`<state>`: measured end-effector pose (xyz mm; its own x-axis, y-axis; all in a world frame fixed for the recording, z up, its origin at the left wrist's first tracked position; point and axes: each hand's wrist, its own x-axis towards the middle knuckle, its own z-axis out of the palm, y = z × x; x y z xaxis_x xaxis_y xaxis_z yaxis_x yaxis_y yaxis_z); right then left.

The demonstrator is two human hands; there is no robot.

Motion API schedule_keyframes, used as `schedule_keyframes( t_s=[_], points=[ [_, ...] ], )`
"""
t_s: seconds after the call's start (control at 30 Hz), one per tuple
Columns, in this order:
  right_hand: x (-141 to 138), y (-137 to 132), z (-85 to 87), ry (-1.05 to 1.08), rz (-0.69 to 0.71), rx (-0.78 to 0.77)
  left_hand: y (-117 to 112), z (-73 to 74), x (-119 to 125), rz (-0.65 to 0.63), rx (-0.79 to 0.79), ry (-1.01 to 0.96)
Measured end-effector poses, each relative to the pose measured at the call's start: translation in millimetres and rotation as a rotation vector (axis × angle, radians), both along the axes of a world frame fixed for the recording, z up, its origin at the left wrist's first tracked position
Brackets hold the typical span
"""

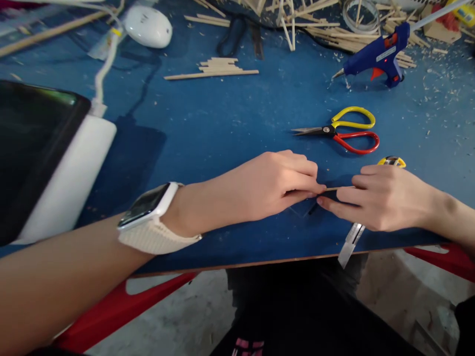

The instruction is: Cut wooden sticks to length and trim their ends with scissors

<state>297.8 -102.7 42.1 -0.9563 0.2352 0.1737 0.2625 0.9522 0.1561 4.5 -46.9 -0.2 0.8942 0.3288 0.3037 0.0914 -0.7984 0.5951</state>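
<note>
My left hand, wearing a white smartwatch at the wrist, is closed with its fingertips pinching one end of a thin wooden stick. On the other side my right hand has its curled fingers on the same stick, close to the left fingertips. A utility knife passes beneath my right palm. Its bare blade sticks out over the table's front edge and its yellow end shows behind the knuckles; whether the palm grips it is hidden. Scissors with yellow and red handles lie just behind the hands.
A blue glue gun with a lit red light rests at the back right. Cut sticks lie mid-table, and many more are heaped behind with a roll of tape. At left are a white mouse and a dark-screened device.
</note>
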Motion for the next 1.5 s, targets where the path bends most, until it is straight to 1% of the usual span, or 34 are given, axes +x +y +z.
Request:
schedule_keyframes(
  t_s=[0.23,0.43,0.5,0.63,0.9,1.07,1.2,1.3,1.5],
  points=[
    [-12.0,-9.8,0.4,0.062,-0.083,-0.040,-4.5,5.8,-3.6,-0.019,0.089,0.023],
    [-11.8,-9.9,-6.5,0.076,-0.057,-0.031,-3.4,5.0,-4.9,-0.025,0.111,-0.009],
    [-11.1,-10.4,-5.4,0.069,-0.058,-0.037,-4.0,5.7,-4.9,-0.019,0.139,0.008],
    [-9.4,-12.5,-0.3,0.059,-0.074,-0.055,-3.9,6.4,-5.8,-0.004,0.175,-0.017],
    [-5.2,-12.3,-2.6,0.065,-0.081,-0.079,-0.7,11.5,-5.2,0.024,0.162,-0.014],
    [-1.2,-9.4,-2.4,0.041,-0.070,-0.077,-3.8,14.3,-3.8,0.042,0.115,0.060],
    [2.4,-7.6,-1.6,0.002,-0.073,-0.088,-6.6,15.5,-2.3,0.112,0.074,0.126],
    [3.7,-6.9,-2.0,0.015,-0.067,-0.097,-7.0,18.5,-2.1,0.167,0.064,0.152],
    [-1.1,-8.7,-3.6,0.002,-0.057,-0.078,-4.2,23.3,-2.4,0.199,0.012,0.202]
  ],
)
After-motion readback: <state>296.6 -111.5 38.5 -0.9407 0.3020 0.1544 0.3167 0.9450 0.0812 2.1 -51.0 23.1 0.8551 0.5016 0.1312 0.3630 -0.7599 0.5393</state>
